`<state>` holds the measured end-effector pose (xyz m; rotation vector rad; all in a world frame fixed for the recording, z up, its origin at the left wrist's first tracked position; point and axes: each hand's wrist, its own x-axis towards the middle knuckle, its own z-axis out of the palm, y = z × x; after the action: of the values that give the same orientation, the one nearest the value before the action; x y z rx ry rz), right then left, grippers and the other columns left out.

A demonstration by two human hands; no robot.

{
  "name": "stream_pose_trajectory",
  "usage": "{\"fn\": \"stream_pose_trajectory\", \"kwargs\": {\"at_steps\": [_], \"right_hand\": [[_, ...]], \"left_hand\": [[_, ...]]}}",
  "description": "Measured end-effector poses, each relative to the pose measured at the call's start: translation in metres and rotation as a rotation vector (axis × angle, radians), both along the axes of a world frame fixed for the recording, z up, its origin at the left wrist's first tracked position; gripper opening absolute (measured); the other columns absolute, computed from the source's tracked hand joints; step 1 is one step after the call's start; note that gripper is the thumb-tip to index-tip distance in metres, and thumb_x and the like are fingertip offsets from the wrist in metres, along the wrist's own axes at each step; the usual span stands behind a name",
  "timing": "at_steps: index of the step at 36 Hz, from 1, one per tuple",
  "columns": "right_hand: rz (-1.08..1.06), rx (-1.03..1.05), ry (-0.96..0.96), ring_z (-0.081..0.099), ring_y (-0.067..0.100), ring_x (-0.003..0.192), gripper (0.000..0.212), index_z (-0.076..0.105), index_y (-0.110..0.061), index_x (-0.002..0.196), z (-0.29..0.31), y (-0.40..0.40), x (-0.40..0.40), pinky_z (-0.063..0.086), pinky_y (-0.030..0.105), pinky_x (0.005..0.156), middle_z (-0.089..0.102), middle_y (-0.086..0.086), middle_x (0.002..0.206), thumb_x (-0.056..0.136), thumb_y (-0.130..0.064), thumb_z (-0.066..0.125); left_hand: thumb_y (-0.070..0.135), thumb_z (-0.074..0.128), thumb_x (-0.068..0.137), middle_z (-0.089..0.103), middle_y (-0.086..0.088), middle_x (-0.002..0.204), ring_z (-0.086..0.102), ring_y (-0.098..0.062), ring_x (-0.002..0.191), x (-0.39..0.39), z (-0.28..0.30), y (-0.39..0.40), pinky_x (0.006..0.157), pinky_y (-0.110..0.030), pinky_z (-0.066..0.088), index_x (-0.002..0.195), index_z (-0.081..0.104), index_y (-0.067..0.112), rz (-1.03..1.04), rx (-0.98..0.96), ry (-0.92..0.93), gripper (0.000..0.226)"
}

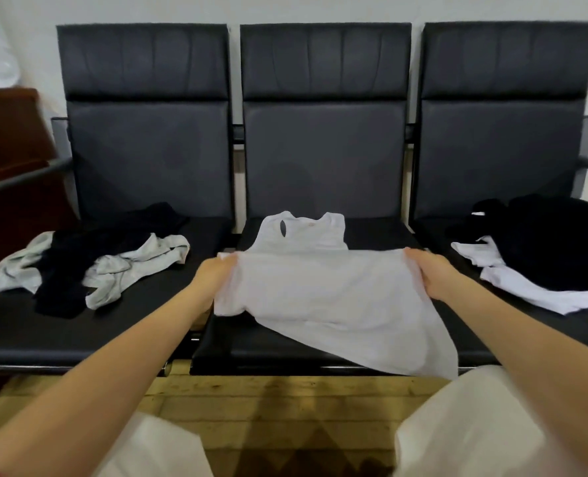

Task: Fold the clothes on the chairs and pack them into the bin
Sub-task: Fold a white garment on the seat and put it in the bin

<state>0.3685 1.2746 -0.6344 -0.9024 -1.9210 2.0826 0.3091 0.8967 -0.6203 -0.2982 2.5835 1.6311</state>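
While the row of three black padded chairs [323, 160] serves as the folding surface, its flat seats explain why each garment lies spread there rather than on the wooden floor below. On the middle seat lies the white sleeveless cotton top [320, 290], neck end toward the backrest and its lower part lifted and drawn back over itself — a fold across the width seems to be the step in hand. One lower corner trails off the seat's front edge, so it will likely need gathering in. On the right seat sits a heap of black clothing over a white garment [547, 249]; on the left seat, a tangle of pale grey and black garments [82, 266] — both apparently waiting their turn. The left hand [213, 277] grips the top's left edge, fingers curled into the fabric, and the right hand [430, 273] pinches the opposite edge the same way, keeping the cloth taut between them. No bin is in view.
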Motion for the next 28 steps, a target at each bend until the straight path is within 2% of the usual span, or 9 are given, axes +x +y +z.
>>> {"fn": "stream_pose_trajectory", "kwargs": {"at_steps": [3, 7, 9, 12, 18, 20, 22, 24, 28], "right_hand": [[0.259, 0.246, -0.204, 0.064, 0.028, 0.105, 0.045, 0.065, -0.006, 0.113, -0.001, -0.003, 0.018, 0.051, 0.04, 0.094, 0.068, 0.01, 0.109, 0.079, -0.03, 0.079], [0.47, 0.434, -0.251, 0.063, 0.028, 0.104, 0.029, 0.066, -0.004, 0.108, 0.003, -0.006, 0.026, 0.051, 0.039, 0.092, 0.067, 0.012, 0.109, 0.085, -0.02, 0.073], [0.454, 0.414, -0.194, 0.062, 0.029, 0.107, 0.03, 0.062, -0.005, 0.118, 0.003, -0.008, 0.026, 0.046, 0.044, 0.101, 0.066, 0.012, 0.115, 0.091, -0.019, 0.065], [0.379, 0.305, -0.123, 0.063, 0.03, 0.107, 0.034, 0.057, -0.002, 0.127, 0.001, -0.006, 0.027, 0.046, 0.045, 0.101, 0.065, 0.015, 0.119, 0.097, -0.019, 0.057], [0.219, 0.133, -0.058, 0.064, 0.027, 0.091, 0.031, 0.064, -0.007, 0.119, 0.016, -0.007, 0.035, 0.05, 0.036, 0.076, 0.067, 0.011, 0.105, 0.091, -0.02, 0.064], [0.224, 0.152, -0.095, 0.064, 0.028, 0.09, 0.025, 0.066, -0.009, 0.114, 0.019, -0.006, 0.041, 0.051, 0.038, 0.077, 0.067, 0.012, 0.103, 0.09, -0.019, 0.065], [0.269, 0.283, -0.215, 0.063, 0.032, 0.097, 0.024, 0.065, -0.008, 0.109, 0.016, -0.003, 0.046, 0.05, 0.041, 0.09, 0.066, 0.015, 0.104, 0.089, -0.02, 0.066], [0.373, 0.504, -0.355, 0.064, 0.032, 0.098, 0.018, 0.066, -0.006, 0.097, 0.009, -0.001, 0.05, 0.052, 0.039, 0.089, 0.067, 0.017, 0.103, 0.086, -0.02, 0.068], [0.512, 0.669, -0.472, 0.062, 0.021, 0.076, 0.022, 0.066, -0.011, 0.09, 0.001, -0.002, 0.058, 0.046, 0.027, 0.057, 0.065, 0.008, 0.089, 0.086, -0.031, 0.07]], "left_hand": [[0.043, 0.062, 0.09, 0.061, -0.008, 0.123, 0.058, -0.027, 0.112, 0.013, -0.013, 0.001, 0.093, -0.035, 0.046, 0.124, 0.058, 0.003, -0.226, -0.161, -0.058, 0.052], [0.033, 0.064, 0.089, 0.058, -0.001, 0.077, 0.055, -0.014, 0.074, 0.02, -0.025, -0.008, 0.07, -0.024, 0.044, 0.072, 0.056, 0.012, -0.39, -0.285, 0.024, 0.029], [0.04, 0.059, 0.09, 0.064, -0.005, 0.087, 0.06, -0.014, 0.079, 0.019, -0.027, -0.011, 0.078, -0.026, 0.049, 0.083, 0.059, 0.007, -0.391, -0.176, 0.066, 0.033], [0.033, 0.048, 0.099, 0.062, -0.006, 0.122, 0.06, -0.021, 0.111, 0.036, -0.012, -0.008, 0.101, -0.04, 0.046, 0.127, 0.056, 0.011, -0.326, 0.104, 0.114, 0.037], [0.021, 0.043, 0.102, 0.067, -0.005, 0.097, 0.063, -0.019, 0.09, 0.051, 0.015, -0.005, 0.078, -0.029, 0.049, 0.102, 0.062, 0.015, -0.323, 0.329, -0.003, 0.02], [0.029, 0.057, 0.095, 0.068, -0.008, 0.101, 0.066, -0.022, 0.092, 0.048, 0.013, -0.018, 0.083, -0.035, 0.052, 0.11, 0.061, 0.01, -0.362, 0.151, -0.13, 0.025], [0.034, 0.064, 0.087, 0.066, -0.007, 0.104, 0.065, -0.022, 0.095, 0.047, 0.009, -0.031, 0.087, -0.035, 0.052, 0.107, 0.06, 0.01, -0.425, -0.251, -0.194, 0.032], [0.03, 0.063, 0.087, 0.061, 0.0, 0.089, 0.059, -0.015, 0.078, 0.045, 0.001, -0.04, 0.069, -0.027, 0.048, 0.092, 0.057, 0.015, -0.476, -0.509, -0.228, 0.017], [0.042, 0.064, 0.086, 0.041, 0.002, 0.063, 0.036, -0.014, 0.058, 0.042, -0.008, -0.043, 0.055, -0.025, 0.028, 0.066, 0.05, 0.018, -0.44, -0.5, -0.272, 0.035]]}}
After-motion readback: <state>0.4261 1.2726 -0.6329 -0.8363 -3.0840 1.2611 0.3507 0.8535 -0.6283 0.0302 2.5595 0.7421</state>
